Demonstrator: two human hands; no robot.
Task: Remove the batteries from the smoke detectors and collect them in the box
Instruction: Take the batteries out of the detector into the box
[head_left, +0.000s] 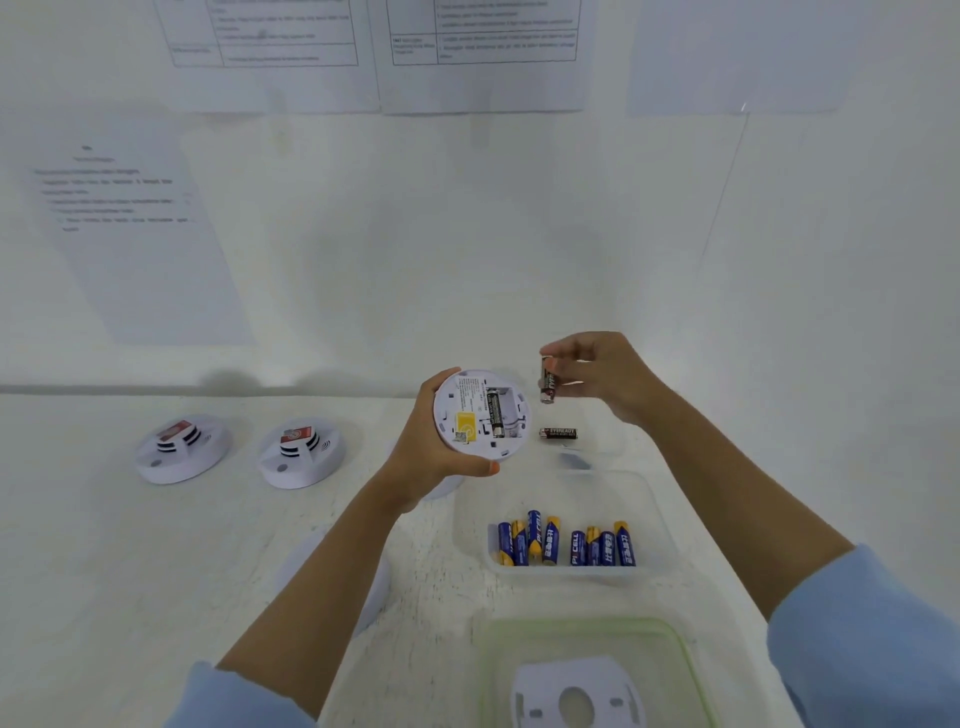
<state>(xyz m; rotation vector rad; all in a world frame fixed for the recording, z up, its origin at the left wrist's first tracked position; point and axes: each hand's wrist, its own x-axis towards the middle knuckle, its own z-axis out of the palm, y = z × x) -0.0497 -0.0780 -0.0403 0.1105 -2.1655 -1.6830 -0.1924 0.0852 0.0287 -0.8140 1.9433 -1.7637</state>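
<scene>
My left hand (431, 441) grips a white round smoke detector (480, 413) turned back-side up, lifted above the table. One black battery (493, 413) sits in its open compartment. My right hand (602, 374) pinches a second black battery (548, 382) upright, just right of the detector. Another black battery (558, 433) lies inside a clear box (615, 441) at the back, below my right hand.
Two more smoke detectors (182, 449) (301, 452) stand on the table at left. A clear tub (654, 499) holds several blue-and-yellow batteries (566, 543). A green-rimmed container (685, 665) near me holds a white mounting plate (576, 696). Paper sheets hang on the wall.
</scene>
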